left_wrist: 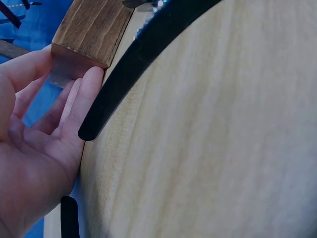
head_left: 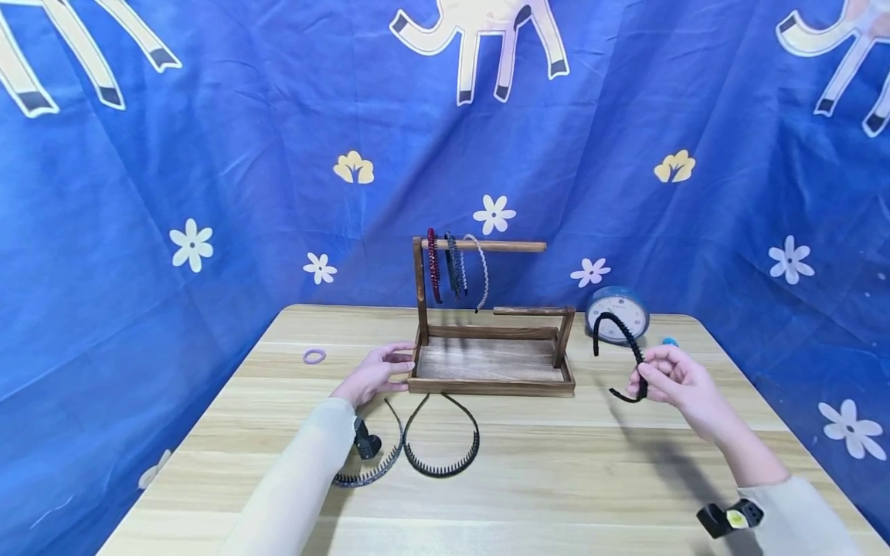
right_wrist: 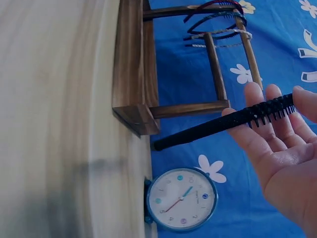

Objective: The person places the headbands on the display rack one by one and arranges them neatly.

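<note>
My right hand (head_left: 673, 376) pinches a black toothed headband (head_left: 621, 328) between thumb and fingers, raised right of the wooden stand (head_left: 494, 388). In the right wrist view, one straight end of this headband (right_wrist: 198, 131) points toward the stand. My left hand (head_left: 378, 373) touches the left end of the stand's tray, its fingertips against the wooden corner (left_wrist: 79, 62). On the stand's upper bar (head_left: 514, 246) hang a red headband (head_left: 434, 266), dark ones (head_left: 453, 266) and a white braided one (head_left: 481, 270). The lower bar (head_left: 531, 311) carries nothing.
A black toothed headband (head_left: 443, 472) and a grey glittery one (head_left: 368, 477) lie before the stand, the latter partly behind my left wrist. A purple hair tie (head_left: 314, 356) lies left. Behind the raised headband stands a blue clock (head_left: 619, 309), with a small blue item (head_left: 670, 341) beside it.
</note>
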A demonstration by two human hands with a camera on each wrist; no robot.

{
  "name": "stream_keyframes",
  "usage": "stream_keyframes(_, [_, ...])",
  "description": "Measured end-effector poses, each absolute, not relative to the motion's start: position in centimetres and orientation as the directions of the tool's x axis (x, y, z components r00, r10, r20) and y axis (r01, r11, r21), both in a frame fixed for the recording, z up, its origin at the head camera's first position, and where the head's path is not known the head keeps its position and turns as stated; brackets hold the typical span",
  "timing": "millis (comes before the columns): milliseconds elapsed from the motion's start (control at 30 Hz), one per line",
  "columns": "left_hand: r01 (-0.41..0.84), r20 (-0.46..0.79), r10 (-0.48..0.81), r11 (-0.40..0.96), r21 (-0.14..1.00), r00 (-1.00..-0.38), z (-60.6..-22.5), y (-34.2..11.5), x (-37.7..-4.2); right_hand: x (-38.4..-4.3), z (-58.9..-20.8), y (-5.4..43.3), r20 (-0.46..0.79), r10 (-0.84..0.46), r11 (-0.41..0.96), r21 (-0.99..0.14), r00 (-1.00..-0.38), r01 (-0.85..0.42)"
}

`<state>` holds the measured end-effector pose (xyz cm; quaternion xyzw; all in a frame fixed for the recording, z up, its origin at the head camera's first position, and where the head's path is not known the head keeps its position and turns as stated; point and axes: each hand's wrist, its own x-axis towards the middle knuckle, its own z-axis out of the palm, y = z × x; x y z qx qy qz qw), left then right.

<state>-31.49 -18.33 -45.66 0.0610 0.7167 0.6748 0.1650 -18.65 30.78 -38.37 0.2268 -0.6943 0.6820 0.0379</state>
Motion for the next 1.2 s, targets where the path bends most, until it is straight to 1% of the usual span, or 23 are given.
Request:
stream_keyframes(100, [-0.135,-0.153,0.294,0.082,0.988,-0.944,-46.3,-18.2,-32.0,-19.4,-37.7,30.8,0.382,-0.24,-0.098,-0.924,-0.892,-0.369])
stream_keyframes(367, [-0.132,-0.149,0.284,0.077,0.988,-0.947,-46.5,-18.1,-32.0,-21.6,-34.4,31.0,0.407,-0.186,-0.056,-0.913,-0.894,-0.404])
stream_keyframes(567, [-0.139,-0.154,0.282,0.074,0.988,-0.947,-46.5,-18.3,-32.0,-23.3,-32.7,30.4,0.409,-0.182,-0.111,-0.912,-0.894,-0.394])
stream_keyframes(733, [-0.141,-0.158,0.277,0.079,0.987,-0.948,-46.2,-18.5,-32.0,-25.1,-31.9,29.3,0.412,-0.132,-0.065,-0.911,-0.901,-0.407])
stream_keyframes(800, [-0.137,-0.154,0.284,0.081,0.987,-0.946,-46.1,-18.5,-32.0,-25.8,-31.5,28.8,0.416,-0.12,-0.074,-0.909,-0.901,-0.41])
stream_keyframes(967, [-0.139,-0.157,0.286,0.081,0.987,-0.945,-46.0,-18.3,-32.0,-27.5,-30.7,27.6,0.423,-0.103,-0.093,-0.905,-0.9,-0.414])
stream_keyframes(1200, [-0.129,-0.146,0.282,0.077,0.989,-0.948,-46.3,-18.3,-32.0,-29.3,-29.5,26.0,0.428,-0.091,-0.041,-0.904,-0.899,-0.426])
